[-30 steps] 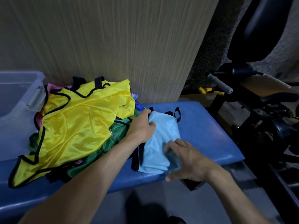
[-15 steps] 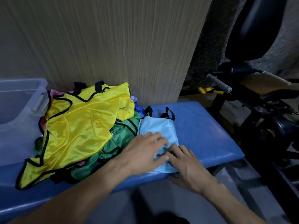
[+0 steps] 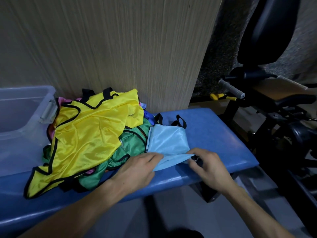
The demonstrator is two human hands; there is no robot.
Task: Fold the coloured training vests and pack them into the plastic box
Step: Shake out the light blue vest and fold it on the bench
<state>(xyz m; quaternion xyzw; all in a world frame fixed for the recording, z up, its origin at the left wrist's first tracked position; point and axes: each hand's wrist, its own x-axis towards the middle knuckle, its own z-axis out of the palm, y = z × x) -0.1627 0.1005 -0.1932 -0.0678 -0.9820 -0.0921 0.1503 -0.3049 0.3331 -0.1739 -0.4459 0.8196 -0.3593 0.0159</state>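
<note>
Now, change: half a second ago both hands lay flat on the light blue vest point(image 3: 167, 140), pressing it down; here they have dropped to its near edge and lifted it off the tabletop point(image 3: 214, 133).
Left hand point(image 3: 137, 170): pinches the near left corner of the raised edge, fingers curled on the cloth.
Right hand point(image 3: 208, 166): pinches the near right corner, where a dark trim shows between the fingers.
Vest: lies just beyond both hands, already narrowed, its black straps at the far end.
Meaning: the smoothing seems finished and a fold away from the person looks under way.
Pile: the yellow vest point(image 3: 85, 140) and green vest point(image 3: 133, 143) lie unfolded to the left of the left hand.
Plastic box point(image 3: 22, 98): stands well left of the hands, beyond the pile; its inside looks empty, so packing is judged not begun.
</note>
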